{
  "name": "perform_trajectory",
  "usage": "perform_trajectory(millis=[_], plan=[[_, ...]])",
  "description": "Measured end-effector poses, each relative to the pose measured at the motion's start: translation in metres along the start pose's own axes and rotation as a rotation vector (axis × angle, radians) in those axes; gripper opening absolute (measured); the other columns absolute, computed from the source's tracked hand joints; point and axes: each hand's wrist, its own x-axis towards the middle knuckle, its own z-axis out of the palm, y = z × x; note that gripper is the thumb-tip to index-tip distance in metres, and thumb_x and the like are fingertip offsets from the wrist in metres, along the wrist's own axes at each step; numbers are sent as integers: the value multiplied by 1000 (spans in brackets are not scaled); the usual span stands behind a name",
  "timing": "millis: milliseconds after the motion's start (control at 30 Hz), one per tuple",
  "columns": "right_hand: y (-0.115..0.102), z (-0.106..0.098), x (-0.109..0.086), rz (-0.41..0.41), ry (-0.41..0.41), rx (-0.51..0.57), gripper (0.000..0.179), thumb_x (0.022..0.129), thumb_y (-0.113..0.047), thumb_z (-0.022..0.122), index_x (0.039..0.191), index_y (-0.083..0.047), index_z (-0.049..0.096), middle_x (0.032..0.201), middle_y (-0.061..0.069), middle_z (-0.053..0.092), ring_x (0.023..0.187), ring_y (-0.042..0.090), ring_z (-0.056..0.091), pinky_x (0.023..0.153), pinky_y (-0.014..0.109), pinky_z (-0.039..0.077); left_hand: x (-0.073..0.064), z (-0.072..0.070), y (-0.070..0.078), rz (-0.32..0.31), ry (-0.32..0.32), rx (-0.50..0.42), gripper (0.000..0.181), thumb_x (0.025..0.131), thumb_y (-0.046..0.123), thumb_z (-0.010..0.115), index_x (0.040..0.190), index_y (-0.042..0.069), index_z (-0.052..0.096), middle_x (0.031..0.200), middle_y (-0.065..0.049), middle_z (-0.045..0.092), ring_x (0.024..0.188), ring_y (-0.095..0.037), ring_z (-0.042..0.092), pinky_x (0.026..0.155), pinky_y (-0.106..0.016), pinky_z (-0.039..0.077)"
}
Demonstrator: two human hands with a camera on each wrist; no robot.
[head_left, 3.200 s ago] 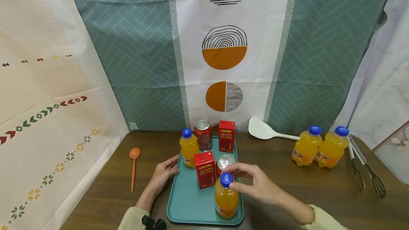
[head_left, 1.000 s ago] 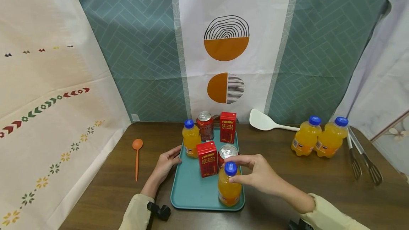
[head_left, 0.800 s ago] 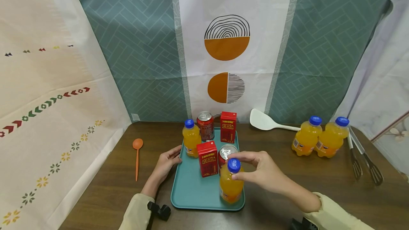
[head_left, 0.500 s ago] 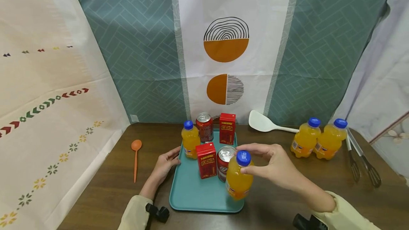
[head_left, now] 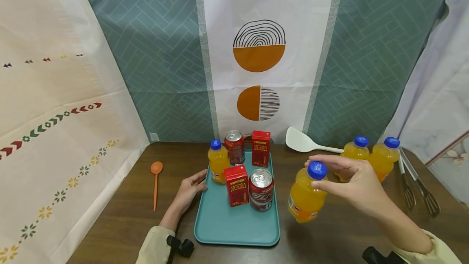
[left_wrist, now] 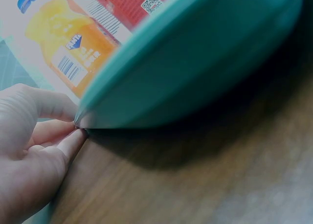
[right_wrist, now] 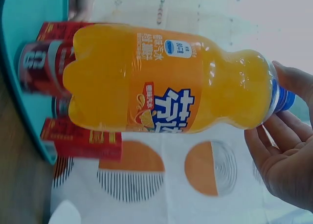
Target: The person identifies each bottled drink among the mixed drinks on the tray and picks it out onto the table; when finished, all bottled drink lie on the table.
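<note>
2 blue-capped btls (head_left: 384,157) stand part-hid behind R grip (head_left: 360,185), pinching Fanta btl (head_left: 307,194); L grip (head_left: 188,191) pinches tray (head_left: 236,226).

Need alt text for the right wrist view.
Right hand holds a plastic bottle of orange drink at its blue cap, the bottle sideways in the picture. Beyond it, at left, are a rimmed teal tray, red metal cans and red rectangular cartons.
</note>
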Motion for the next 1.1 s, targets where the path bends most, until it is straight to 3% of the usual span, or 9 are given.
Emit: perform_trajectory(millis=[300,367,533,633,867,1100], plan=[[13,-30,-4,19,93,21,41,77,15,70,117,5,67,109,-11,75,101,0,69,77,14,56,0,0,1,-13,21,11,57,87,-8,57,143,-4,45,149,-23,45,138,-36,44,99,-21,50],[15,-36,-4,37,120,-19,40,78,13,71,117,4,67,108,-13,75,100,-1,69,77,13,56,-2,-1,1,-17,20,15,57,87,-7,57,143,-4,45,149,-23,45,138,-35,44,100,-22,50],[25,-56,-10,159,219,-148,43,80,4,74,122,1,66,108,-28,70,97,-10,66,71,11,55,-3,0,2,-21,19,26,57,88,-7,57,143,-3,45,149,-22,44,139,-35,44,102,-25,49],[36,-68,-16,231,261,-148,44,81,-1,74,125,-4,66,107,-32,68,94,-14,65,69,8,54,-1,1,2,-17,18,20,57,88,-7,57,143,-4,45,149,-23,45,139,-36,44,101,-24,49],[57,-89,-28,325,335,-237,45,82,-13,77,125,-8,66,101,-42,62,85,-21,61,65,3,49,0,2,0,-14,9,8,57,88,-8,57,143,-4,45,149,-23,44,138,-36,44,100,-23,50],[81,-113,-41,440,382,-320,49,85,-28,75,132,-20,63,97,-51,53,89,-31,45,66,-3,40,1,1,-2,4,16,-3,57,86,-9,58,141,-7,46,148,-25,45,137,-38,44,99,-23,51]])
